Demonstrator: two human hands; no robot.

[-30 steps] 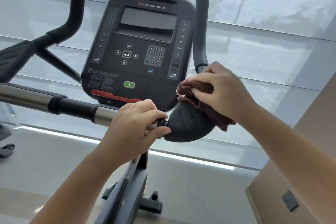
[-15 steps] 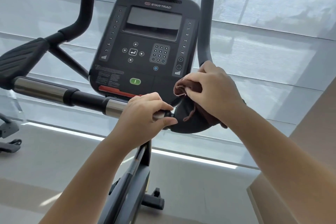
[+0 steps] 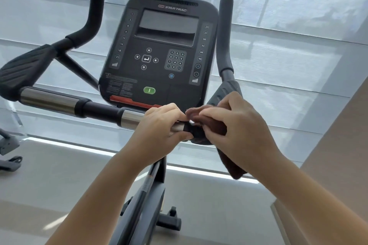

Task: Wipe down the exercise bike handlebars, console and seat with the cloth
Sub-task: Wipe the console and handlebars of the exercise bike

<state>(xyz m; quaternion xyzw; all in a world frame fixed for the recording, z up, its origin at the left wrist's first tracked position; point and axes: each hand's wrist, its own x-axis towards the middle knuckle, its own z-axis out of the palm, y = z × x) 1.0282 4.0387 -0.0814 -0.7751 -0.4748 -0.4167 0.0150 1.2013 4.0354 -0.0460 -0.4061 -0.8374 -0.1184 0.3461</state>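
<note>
The exercise bike's black console (image 3: 159,49) stands in the middle, its screen dark. The handlebar (image 3: 59,102) runs across below it, chrome and black, with upright black grips at the left (image 3: 93,12) and right (image 3: 225,34). My left hand (image 3: 159,125) is wrapped around the chrome section of the bar under the console. My right hand (image 3: 237,129) presses a dark brown cloth (image 3: 211,123) onto the right end of the bar next to the black elbow pad (image 3: 223,93). A tail of the cloth hangs below my right wrist. The seat is out of view.
The bike's frame post (image 3: 147,189) and front base with a small wheel (image 3: 169,217) drop to the pale floor below. Part of another machine (image 3: 8,145) sits at the far left. Window blinds fill the background; a beige wall (image 3: 338,145) stands at the right.
My right hand has slid the cloth down and left off the elbow pad toward my left hand on the bar. The pad now shows above my hand. The view has shifted slightly.
</note>
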